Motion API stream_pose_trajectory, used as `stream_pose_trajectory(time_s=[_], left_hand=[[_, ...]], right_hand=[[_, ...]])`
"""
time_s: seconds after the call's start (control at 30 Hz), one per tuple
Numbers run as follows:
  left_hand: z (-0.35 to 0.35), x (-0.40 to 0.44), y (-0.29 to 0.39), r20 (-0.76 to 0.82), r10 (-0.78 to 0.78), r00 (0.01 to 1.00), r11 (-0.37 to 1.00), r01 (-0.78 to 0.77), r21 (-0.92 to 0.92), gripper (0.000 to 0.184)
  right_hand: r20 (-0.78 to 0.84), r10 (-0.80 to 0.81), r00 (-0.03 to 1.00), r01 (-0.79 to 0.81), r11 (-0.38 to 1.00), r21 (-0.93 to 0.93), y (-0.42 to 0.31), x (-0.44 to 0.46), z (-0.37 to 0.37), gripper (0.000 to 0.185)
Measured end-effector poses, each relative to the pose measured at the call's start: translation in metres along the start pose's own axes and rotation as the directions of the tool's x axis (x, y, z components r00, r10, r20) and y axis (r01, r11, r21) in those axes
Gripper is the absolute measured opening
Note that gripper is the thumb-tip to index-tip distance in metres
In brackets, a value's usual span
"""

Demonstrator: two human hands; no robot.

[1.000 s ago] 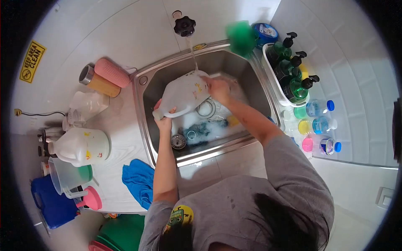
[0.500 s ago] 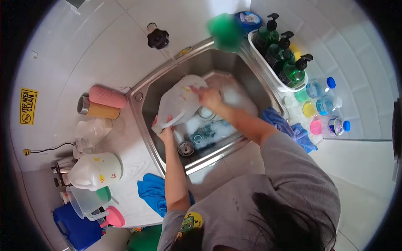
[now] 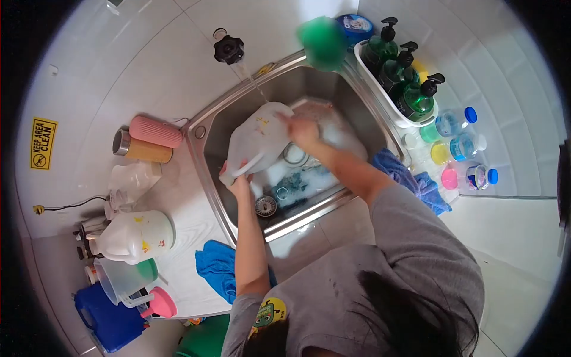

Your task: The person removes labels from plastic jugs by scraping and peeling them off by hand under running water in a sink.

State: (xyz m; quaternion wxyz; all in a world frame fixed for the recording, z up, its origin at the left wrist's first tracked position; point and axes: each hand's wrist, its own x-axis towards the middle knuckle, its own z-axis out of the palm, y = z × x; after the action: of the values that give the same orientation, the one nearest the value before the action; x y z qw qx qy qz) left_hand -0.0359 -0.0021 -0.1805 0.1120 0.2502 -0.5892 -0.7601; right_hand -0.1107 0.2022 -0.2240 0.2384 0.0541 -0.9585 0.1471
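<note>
A translucent white jug (image 3: 257, 138) lies tilted over the steel sink (image 3: 223, 205), its base toward the stream of water from the tap (image 3: 229, 49). My left hand (image 3: 239, 178) is wrapped round its neck and handle at the lower left. Against the jug's upper right side is my right hand (image 3: 303, 132), its fingers bent and partly blurred; whether they hold anything is hidden. Below the jug, soapy water, a dark cloth (image 3: 294, 184) and a round strainer (image 3: 266, 206) show in the basin.
Green pump bottles (image 3: 416, 98) stand in a white tray at the right, beside small bottles (image 3: 464, 147). Another white jug (image 3: 140, 237), a pink bottle (image 3: 156, 131) and a blue cloth (image 3: 217, 271) are at the left. A purple-blue cloth (image 3: 410, 178) hangs by the sink's right edge.
The view has turned and shifted, bringing the purple-blue cloth into sight. My right hand has moved slightly along the jug's side, while my left hand keeps hold of the neck end.
</note>
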Motion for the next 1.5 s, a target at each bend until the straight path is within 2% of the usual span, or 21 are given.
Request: stream_pose_trajectory(time_s=[0.2,0.33,0.37,0.5,0.53,0.67,0.7,0.77,0.83,0.87,1.0,1.03,1.17,1.2,1.33,1.37,1.5], left_hand=[[-0.008,0.002,-0.004,0.002,-0.025,1.0,1.0,0.025,-0.002,0.061],[0.007,-0.003,-0.003,-0.012,0.066,0.998,0.997,-0.065,0.038,0.059],[0.012,-0.001,-0.002,-0.015,0.064,0.998,0.998,-0.064,0.027,0.059],[0.006,-0.005,0.002,-0.001,0.004,1.0,1.0,-0.004,0.015,0.059],[0.002,-0.005,0.001,-0.002,0.001,1.0,1.0,-0.001,0.019,0.059],[0.003,0.007,-0.01,-0.008,-0.101,0.995,0.993,0.1,-0.062,0.059],[0.002,0.002,-0.01,-0.016,-0.107,0.994,0.993,0.106,-0.056,0.059],[0.01,-0.009,-0.008,-0.016,-0.053,0.998,0.999,0.053,-0.004,0.058],[0.024,-0.008,-0.001,-0.003,0.021,1.0,0.999,-0.02,0.03,0.058],[0.028,-0.003,-0.002,0.0,0.023,1.0,0.999,-0.023,0.022,0.058],[0.017,0.004,-0.019,0.095,0.024,0.995,0.999,-0.02,-0.042,0.058],[0.018,0.006,-0.015,0.098,0.033,0.995,0.999,-0.029,-0.043,0.058],[0.026,0.002,-0.012,0.058,0.047,0.997,0.999,-0.047,-0.007,0.059],[0.028,0.001,-0.012,0.056,0.046,0.997,0.999,-0.046,-0.008,0.059],[0.027,-0.004,-0.008,0.07,0.087,0.994,0.996,-0.089,0.014,0.061],[0.032,-0.001,-0.008,0.072,0.092,0.993,0.996,-0.093,0.002,0.061],[0.021,0.001,-0.014,0.108,0.098,0.989,0.995,-0.1,0.016,0.06]], right_hand=[[0.012,-0.008,1.0,0.007,0.992,0.123,-0.025,-0.003,-0.002,0.043],[0.259,0.139,0.956,-0.116,0.988,-0.1,-0.019,0.021,-0.017,0.043],[0.258,0.132,0.957,-0.107,0.989,-0.106,-0.018,0.025,-0.023,0.043],[0.081,-0.014,0.997,0.005,0.995,0.104,-0.036,0.009,-0.036,0.042],[0.084,-0.011,0.996,0.002,0.994,0.106,-0.042,0.002,-0.036,0.042],[-0.116,-0.131,0.985,0.159,0.947,0.28,-0.056,-0.006,-0.034,0.043],[-0.108,-0.128,0.986,0.154,0.946,0.286,-0.054,-0.008,-0.034,0.043],[0.051,0.045,0.998,-0.054,0.981,0.187,-0.031,0.005,-0.039,0.042],[0.164,0.221,0.961,-0.233,0.971,0.053,-0.015,0.025,-0.044,0.041],[0.156,0.219,0.963,-0.229,0.972,0.049,-0.013,0.029,-0.045,0.041],[0.033,0.009,0.999,-0.013,0.992,0.126,-0.015,0.007,-0.048,0.042],[0.024,0.008,1.0,-0.011,0.992,0.128,-0.018,0.008,-0.048,0.042],[0.136,-0.049,0.99,0.048,0.999,0.011,-0.016,0.008,-0.041,0.044],[0.138,-0.051,0.989,0.05,0.999,0.011,-0.012,0.011,-0.04,0.044],[0.172,0.132,0.976,-0.144,0.988,0.056,0.001,0.028,-0.037,0.046],[0.164,0.127,0.978,-0.137,0.989,0.051,0.003,0.035,-0.04,0.046],[0.136,-0.109,0.985,0.084,0.981,0.177,-0.006,0.026,-0.046,0.041]])
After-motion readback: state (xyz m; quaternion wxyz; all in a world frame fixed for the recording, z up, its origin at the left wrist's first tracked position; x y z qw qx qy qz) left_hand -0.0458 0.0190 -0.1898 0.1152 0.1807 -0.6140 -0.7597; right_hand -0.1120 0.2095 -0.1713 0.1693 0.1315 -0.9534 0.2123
